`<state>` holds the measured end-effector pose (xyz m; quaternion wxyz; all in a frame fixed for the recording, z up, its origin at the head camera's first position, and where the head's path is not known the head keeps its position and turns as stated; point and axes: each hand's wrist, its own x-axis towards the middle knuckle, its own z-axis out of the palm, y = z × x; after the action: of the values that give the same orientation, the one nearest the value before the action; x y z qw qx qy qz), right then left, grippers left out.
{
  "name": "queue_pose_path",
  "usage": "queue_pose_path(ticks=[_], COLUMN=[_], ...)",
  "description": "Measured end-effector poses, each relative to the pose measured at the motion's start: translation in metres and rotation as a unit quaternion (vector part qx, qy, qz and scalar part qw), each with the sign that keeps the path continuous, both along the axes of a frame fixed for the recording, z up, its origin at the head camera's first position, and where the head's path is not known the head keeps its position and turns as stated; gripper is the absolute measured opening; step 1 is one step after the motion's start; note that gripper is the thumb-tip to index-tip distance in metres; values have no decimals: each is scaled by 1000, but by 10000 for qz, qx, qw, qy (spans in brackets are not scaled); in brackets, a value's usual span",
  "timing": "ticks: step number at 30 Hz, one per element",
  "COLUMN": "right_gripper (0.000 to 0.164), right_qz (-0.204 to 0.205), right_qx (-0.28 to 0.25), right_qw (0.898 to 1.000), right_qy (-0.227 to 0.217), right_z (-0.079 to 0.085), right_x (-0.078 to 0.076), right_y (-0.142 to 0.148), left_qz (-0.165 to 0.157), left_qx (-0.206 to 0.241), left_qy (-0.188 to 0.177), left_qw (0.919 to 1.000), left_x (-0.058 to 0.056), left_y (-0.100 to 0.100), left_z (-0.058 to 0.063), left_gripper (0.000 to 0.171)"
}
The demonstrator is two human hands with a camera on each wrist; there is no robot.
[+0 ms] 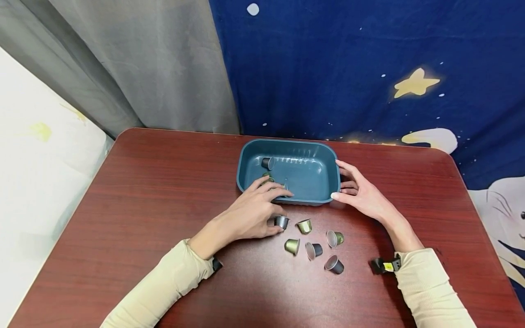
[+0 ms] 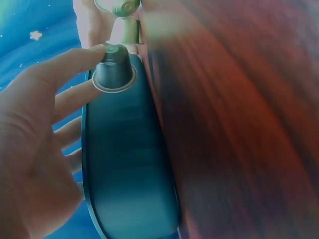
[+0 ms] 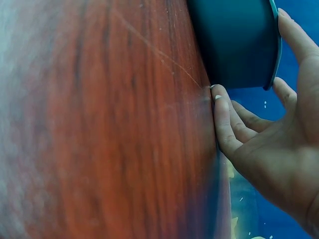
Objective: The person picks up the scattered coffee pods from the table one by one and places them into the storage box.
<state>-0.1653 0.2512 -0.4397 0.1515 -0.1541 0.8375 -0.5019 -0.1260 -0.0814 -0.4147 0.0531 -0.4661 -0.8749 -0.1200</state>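
From the head view I see my left hand (image 1: 256,209) low in the centre of the frame, thumb and a fingertip pinching a dark capsule (image 1: 281,222) just in front of the teal tray (image 1: 287,145), the other fingers reaching over the tray's near rim. My right hand (image 1: 361,193) sits at the tray's right end, fingers spread and fairly straight, thumb at the near corner, steadying it rather than gripping. Inside the tray I count one dark capsule (image 1: 268,162) lying on its side at upper left and at least one greenish one (image 1: 267,176) partly hidden behind my fingers. Five more wait on the red-brown table (image 1: 143,205) below the tray: two olive ones (image 1: 304,226) (image 1: 292,246), and three tipped over, showing pale foil or dark sides (image 1: 314,250) (image 1: 334,238) (image 1: 334,264). I judge the sorting is under halfway: two or so in, one in hand, five left. The left wrist view, blurred on its right half, shows the pinch close up: the capsule (image 2: 113,69) sits at upper centre, held against the tray's outer wall (image 2: 129,169), and more capsules peek in at the top edge; it shows nothing inside the tray. The right wrist view shows what the head view cannot: my thumb (image 3: 222,119) lying flat along the tabletop under the tray's corner (image 3: 234,45), with a finger over the rim at upper right, and no capsules at all.
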Motion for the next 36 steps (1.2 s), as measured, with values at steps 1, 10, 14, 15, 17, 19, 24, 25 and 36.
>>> queue_pose_path(ticks=[1, 10, 14, 15, 17, 19, 24, 25, 36], right_gripper=[87, 86, 86, 86, 86, 86, 86, 86, 86], right_qz=[-1, 16, 16, 14, 9, 7, 5, 5, 3], right_qx=[-4, -18, -51, -63, -78, -61, -17, -26, -81], right_qw=[10000, 10000, 10000, 10000, 10000, 10000, 10000, 10000, 10000], right_qy=[-3, -6, 10, 14, 9, 19, 24, 21, -18], right_z=[0, 1, 1, 1, 1, 0, 0, -1, 0], right_x=[0, 0, 1, 1, 1, 1, 1, 1, 0], right_y=[0, 0, 0, 0, 0, 0, 0, 0, 1], left_qz=[-16, -94, -113, -122, -122, -128, -200, -210, -281], left_qx=[32, 243, 267, 277, 299, 346, 566, 616, 866], left_qy=[3, -44, -1, -4, 6, 1, -74, -87, -98], left_qw=[10000, 9997, 9996, 9995, 9995, 9993, 9982, 9978, 9958], left_x=[0, 0, 0, 0, -1, -1, -3, -3, -8], left_y=[0, -1, -2, -2, -2, -2, -2, -2, -4], left_z=[0, 2, 2, 2, 2, 2, 3, 4, 7], left_gripper=[26, 26, 27, 27, 27, 27, 23, 22, 21])
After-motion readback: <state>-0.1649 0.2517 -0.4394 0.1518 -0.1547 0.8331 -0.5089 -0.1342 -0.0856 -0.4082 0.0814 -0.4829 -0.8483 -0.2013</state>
